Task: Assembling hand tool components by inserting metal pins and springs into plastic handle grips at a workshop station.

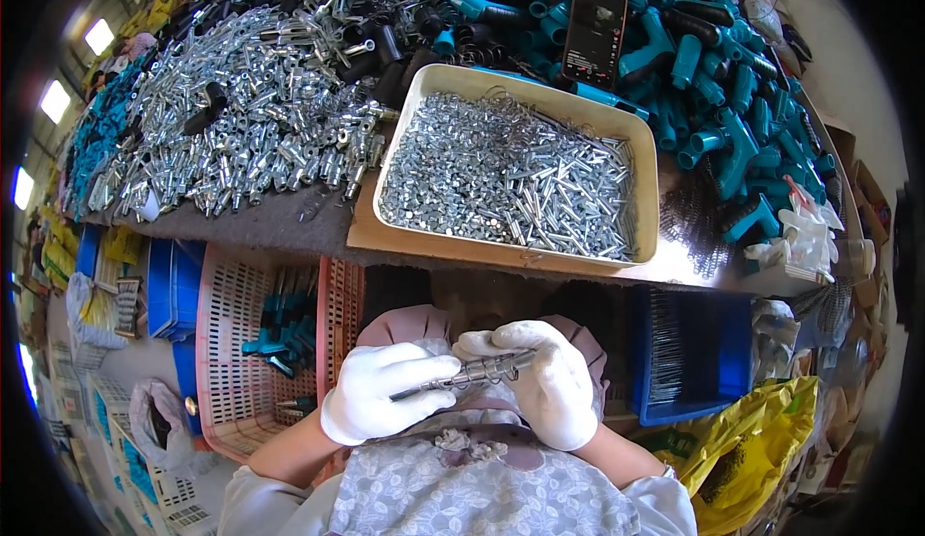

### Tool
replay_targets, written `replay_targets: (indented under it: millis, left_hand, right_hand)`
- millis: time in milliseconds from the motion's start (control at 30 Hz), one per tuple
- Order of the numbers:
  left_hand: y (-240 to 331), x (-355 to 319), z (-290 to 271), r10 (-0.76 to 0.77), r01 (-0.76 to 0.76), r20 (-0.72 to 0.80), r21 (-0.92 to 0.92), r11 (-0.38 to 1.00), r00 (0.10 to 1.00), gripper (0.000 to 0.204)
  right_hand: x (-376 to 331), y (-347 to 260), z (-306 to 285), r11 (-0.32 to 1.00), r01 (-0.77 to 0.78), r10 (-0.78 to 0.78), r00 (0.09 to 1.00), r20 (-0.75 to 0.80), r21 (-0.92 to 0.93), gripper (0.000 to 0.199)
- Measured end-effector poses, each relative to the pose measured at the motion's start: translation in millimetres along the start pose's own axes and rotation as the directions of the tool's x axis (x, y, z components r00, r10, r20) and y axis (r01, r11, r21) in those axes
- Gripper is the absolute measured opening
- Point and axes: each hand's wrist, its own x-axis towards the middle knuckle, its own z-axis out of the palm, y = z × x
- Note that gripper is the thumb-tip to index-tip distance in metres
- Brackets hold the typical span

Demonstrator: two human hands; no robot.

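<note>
Over my lap, my left hand (381, 393), in a white glove, grips a shiny metal shaft with a coil spring (474, 372) around its right part. The shaft lies nearly level, and a thin end sticks out below my left fingers. My right hand (556, 387), also gloved in white, is curled around the shaft's right end, its fingers bent over the top. The fingertips there partly hide that end. Beyond both hands, on the bench, stands a cream tray (647, 189) filled with small metal nuts or slugs and short pins.
A heap of metal fittings (260, 102) covers the bench's left side. Teal tool housings (742, 141) pile up at right, where a phone (594, 35) leans. Below the bench are a pink basket (224, 343) with teal-handled tools, a blue bin (713, 353) and a yellow bag (761, 449).
</note>
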Motion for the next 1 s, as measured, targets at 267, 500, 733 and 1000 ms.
replay_targets:
  millis: [267, 500, 733, 1000]
  left_hand:
    - [12.3, -3.2, 2.7, -0.124, 0.125, 0.015, -0.097, 0.987, 0.992, 0.033]
    - [16.0, -4.3, 8.3, -0.258, 0.257, 0.019, -0.185, 0.949, 0.966, 0.034]
    - [7.6, -4.8, 12.6, -0.356, 0.37, 0.101, -0.292, 0.882, 0.929, 0.038]
    - [9.8, -4.1, 8.7, -0.602, 0.687, 0.345, -0.478, 0.547, 0.72, 0.037]
  right_hand:
    - [-3.2, 9.6, -0.1, 0.997, 0.053, -0.053, 0.999, -0.005, -0.056, 0.039]
    - [-2.2, 16.1, -0.8, 1.0, 0.013, -0.014, 0.991, -0.134, -0.008, 0.038]
    - [2.4, 11.5, -3.8, 1.0, -0.021, 0.018, 0.979, -0.204, -0.013, 0.035]
    - [3.1, 4.5, -3.5, 0.996, -0.055, 0.041, 0.985, -0.169, -0.075, 0.039]
